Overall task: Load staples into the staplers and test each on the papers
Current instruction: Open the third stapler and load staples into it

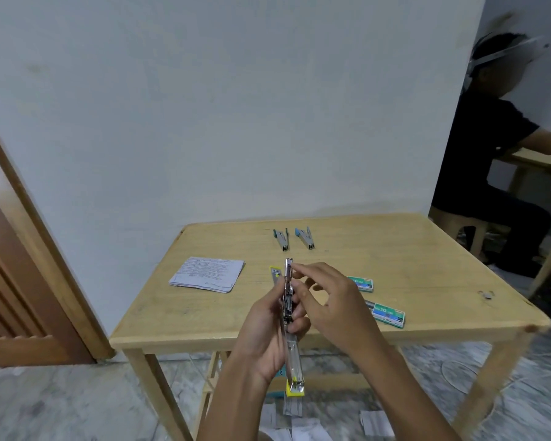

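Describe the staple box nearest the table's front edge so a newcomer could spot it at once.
On the wooden table, look right of the open stapler in the left hand, where two green and white staple boxes lie. The wanted box is closer to the front edge and fully in view; the other box lies further back, partly hidden by the right hand.

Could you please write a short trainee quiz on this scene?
1. True or false: the stack of printed white papers lies right of the two green-and-white staple boxes.
2. How many grey metal staplers with blue ends lie at the far side of the light wooden table?
3. The opened silver stapler with the yellow end is: A on the papers; B gripped by the left hand; C inside a box.
Key: false; two; B.
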